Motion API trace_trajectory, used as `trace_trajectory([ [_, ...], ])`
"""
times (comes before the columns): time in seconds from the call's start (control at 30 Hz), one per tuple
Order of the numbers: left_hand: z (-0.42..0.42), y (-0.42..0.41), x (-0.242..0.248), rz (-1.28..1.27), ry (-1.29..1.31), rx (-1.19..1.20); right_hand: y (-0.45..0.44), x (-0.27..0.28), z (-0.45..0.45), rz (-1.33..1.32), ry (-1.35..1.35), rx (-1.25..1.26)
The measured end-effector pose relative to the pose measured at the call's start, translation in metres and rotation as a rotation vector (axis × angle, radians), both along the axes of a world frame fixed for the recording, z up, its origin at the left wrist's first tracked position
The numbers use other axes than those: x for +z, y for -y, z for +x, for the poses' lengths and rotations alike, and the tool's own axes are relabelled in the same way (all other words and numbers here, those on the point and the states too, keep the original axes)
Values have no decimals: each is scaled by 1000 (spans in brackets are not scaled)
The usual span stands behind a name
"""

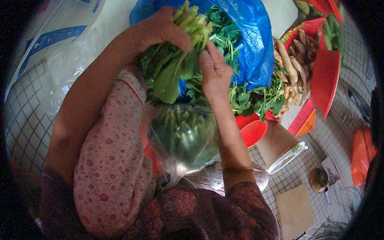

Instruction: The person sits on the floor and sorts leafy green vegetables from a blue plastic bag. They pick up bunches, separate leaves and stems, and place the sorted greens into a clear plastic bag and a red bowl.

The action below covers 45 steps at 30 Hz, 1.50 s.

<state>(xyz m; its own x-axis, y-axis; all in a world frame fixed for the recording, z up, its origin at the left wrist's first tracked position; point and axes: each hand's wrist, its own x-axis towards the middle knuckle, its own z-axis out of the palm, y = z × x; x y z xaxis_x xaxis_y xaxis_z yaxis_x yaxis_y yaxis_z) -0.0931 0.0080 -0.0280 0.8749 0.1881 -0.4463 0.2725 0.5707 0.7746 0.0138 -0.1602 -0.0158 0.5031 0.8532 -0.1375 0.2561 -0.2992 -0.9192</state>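
Observation:
A bunch of leafy greens (171,69), its pale cut stems pointing up and its broad leaves hanging down, is gripped by my left hand (159,30). My right hand (216,70) touches the stems from the right, with fingers bent; whether it holds any of them is hard to tell. Behind the bunch, a blue plastic bag (258,45) lies wide around more loose greens (225,30). Below the hands, near my lap, a clear plastic bag (186,138) contains more greens with stems upward.
Pale roots (292,67) lie at the right beside red containers (325,78). Nearer are a red bowl (255,132), a pink-bristled brush head (302,118), a lined bin (276,144) and a wooden board (295,210). Clear plastic (72,69) lies at the left over a tiled floor.

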Motion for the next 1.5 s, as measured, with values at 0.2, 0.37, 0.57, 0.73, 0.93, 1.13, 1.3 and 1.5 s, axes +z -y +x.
trace_trajectory([
  [0.2, 3, -3, -11, -65, 240, -64, 25, -75, 74, -285, 386, -161],
  [0.37, 10, -15, 4, -293, 529, -200, 31, -117, 119, -586, 712, 0],
  [0.57, -3, -4, 1, -93, 369, -60, 37, -76, 127, -541, 664, -130],
  [0.73, 2, -7, -9, -236, 540, -113, 6, -64, 70, -524, 614, -147],
  [0.93, -1, -11, -10, 24, 208, -128, -43, -77, 46, -682, 677, -42],
  [1.13, -4, -11, -8, 93, 84, -134, -37, -67, 57, -494, 431, -210],
  [1.3, 3, 1, 12, 146, 123, -81, -17, -7, 28, -137, 101, -219],
  [1.5, -1, 1, 23, 131, 154, -145, -24, 25, 1, 135, -255, -248],
])
